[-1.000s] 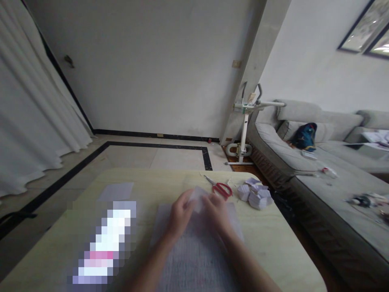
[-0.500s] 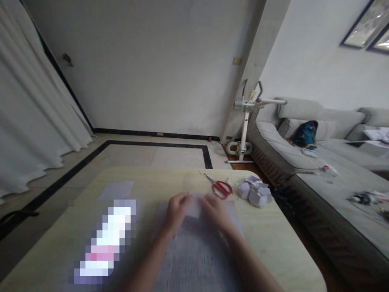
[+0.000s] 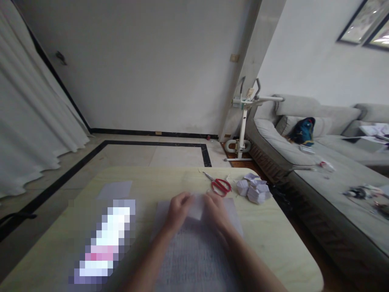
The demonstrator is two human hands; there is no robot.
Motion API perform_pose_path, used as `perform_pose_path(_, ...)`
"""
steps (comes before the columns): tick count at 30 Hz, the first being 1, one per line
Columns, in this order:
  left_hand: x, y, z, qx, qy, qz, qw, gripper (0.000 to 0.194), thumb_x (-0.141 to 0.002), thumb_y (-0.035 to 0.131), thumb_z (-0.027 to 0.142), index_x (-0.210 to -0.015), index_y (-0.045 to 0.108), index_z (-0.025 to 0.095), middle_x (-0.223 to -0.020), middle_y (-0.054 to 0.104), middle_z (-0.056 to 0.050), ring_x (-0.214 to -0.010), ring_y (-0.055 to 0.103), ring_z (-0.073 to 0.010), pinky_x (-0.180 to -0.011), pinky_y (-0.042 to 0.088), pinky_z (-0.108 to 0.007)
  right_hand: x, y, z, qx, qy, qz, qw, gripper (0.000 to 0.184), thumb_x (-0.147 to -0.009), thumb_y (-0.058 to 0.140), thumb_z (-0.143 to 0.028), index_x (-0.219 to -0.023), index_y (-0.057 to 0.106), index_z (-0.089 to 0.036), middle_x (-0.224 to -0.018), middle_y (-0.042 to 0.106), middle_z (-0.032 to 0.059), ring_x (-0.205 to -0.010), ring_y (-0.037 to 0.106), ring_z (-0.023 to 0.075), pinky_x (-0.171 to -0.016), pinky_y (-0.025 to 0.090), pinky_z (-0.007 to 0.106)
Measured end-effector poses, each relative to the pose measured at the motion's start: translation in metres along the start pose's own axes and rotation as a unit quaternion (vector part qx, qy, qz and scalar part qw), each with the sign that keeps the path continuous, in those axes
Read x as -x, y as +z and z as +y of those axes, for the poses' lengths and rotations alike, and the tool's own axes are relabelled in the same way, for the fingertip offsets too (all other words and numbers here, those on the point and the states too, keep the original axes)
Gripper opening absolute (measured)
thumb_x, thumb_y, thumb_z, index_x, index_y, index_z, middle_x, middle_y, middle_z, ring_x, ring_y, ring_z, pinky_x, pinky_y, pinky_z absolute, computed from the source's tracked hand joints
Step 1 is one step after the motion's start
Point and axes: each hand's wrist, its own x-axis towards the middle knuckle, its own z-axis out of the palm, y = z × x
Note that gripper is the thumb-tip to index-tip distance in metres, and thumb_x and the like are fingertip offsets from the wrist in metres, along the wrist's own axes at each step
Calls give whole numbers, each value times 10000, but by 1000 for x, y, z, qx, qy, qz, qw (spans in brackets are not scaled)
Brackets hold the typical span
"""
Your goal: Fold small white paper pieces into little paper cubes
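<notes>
Between my two hands is a small piece of white paper [image 3: 197,207], blurred, held above a larger printed sheet [image 3: 197,259] on the table. My left hand [image 3: 179,209] pinches its left edge. On its right edge, my right hand [image 3: 215,209] is closed with the fingers bent. Just beyond my right hand lies a pair of scissors [image 3: 221,186] with red handles, blades pointing away to the left. Folded white paper pieces [image 3: 253,188] sit in a cluster right of the scissors.
The pale wooden table [image 3: 279,247] has a rounded corner at front right. On its left lie a flat paper piece [image 3: 115,189] and a pixelated bright object [image 3: 105,243]. A grey sofa [image 3: 328,190] stands at right, with a white exercise machine [image 3: 244,125] behind the table.
The camera view has shifted slightly. Both hands stay at the small paper, which now looks slightly more tilted between them. The scissors and folded pieces lie as before.
</notes>
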Motion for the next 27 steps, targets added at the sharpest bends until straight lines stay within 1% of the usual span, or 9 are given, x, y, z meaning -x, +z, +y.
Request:
perform_pose_path(2, -1, -1, 1, 0, 4, 17, 1000, 279, -751, 586, 402, -717, 640, 131, -614, 599, 1, -570, 516, -133, -502, 366, -205, 1, 2, -2, 11, -2, -11, 1000, 285, -836, 441, -352, -604, 454, -187, -562, 443, -19, -533, 437, 123, -461, 320, 210)
perform_pose_path(5, -4, -3, 0, -10, 13, 44, 999, 279, -737, 600, 401, -683, 635, 129, -590, 578, 8, -564, 503, -128, -503, 364, -202, 4, 4, -6, 20, -18, -73, 997, 286, -854, 455, -374, -670, 535, -170, -616, 519, 1, -590, 485, 135, -501, 360, 212)
perform_pose_path(8, -6, -4, -2, 2, -1, 50, 999, 285, -734, 604, 405, -748, 653, 125, -656, 618, -9, -614, 537, -142, -544, 394, -210, 4, 5, -9, 39, -43, -102, 993, 318, -870, 447, -409, -731, 590, -160, -691, 582, 26, -649, 516, 150, -541, 388, 219)
perform_pose_path(11, -6, -4, -3, 40, -23, 7, 999, 316, -736, 596, 422, -828, 658, 127, -724, 652, -25, -646, 570, -157, -569, 419, -222, 2, 4, -6, 72, -49, -71, 994, 338, -864, 451, -431, -721, 588, -157, -685, 581, 25, -627, 504, 148, -532, 376, 222)
perform_pose_path(14, -5, -3, -3, 28, -27, -31, 999, 332, -725, 603, 440, -797, 657, 121, -687, 644, -24, -617, 569, -159, -539, 409, -221, -1, 3, -1, 96, -44, -24, 994, 351, -860, 455, -427, -655, 543, -156, -615, 527, 5, -575, 469, 133, -500, 334, 220)
perform_pose_path(17, -5, -3, -5, -20, -6, -5, 1000, 321, -718, 607, 439, -710, 648, 120, -615, 608, -12, -577, 541, -148, -509, 378, -213, -1, 5, 4, 99, -39, 5, 994, 356, -863, 449, -423, -632, 511, -160, -600, 497, -7, -566, 454, 126, -496, 320, 219)
perform_pose_path(21, -7, -5, -7, -60, 18, 33, 997, 294, -748, 580, 406, -642, 605, 133, -562, 539, 15, -551, 490, -127, -500, 343, -204, 0, 6, 5, 88, -51, -30, 994, 356, -880, 423, -411, -640, 508, -161, -613, 491, -10, -579, 454, 121, -514, 326, 219)
perform_pose_path(23, -7, -5, -8, -66, 19, 37, 997, 297, -759, 571, 405, -625, 578, 139, -556, 507, 25, -548, 470, -120, -497, 331, -200, 0, 6, 5, 98, -58, -34, 993, 348, -874, 436, -401, -627, 494, -163, -601, 478, -13, -570, 440, 118, -507, 313, 219)
perform_pose_path(27, -7, -5, -8, -57, 11, 34, 998, 311, -771, 558, 410, -604, 524, 150, -548, 437, 46, -536, 425, -105, -489, 306, -194, -1, 6, 6, 138, -76, -14, 987, 331, -862, 453, -366, -593, 438, -173, -580, 455, -18, -556, 414, 116, -500, 283, 226)
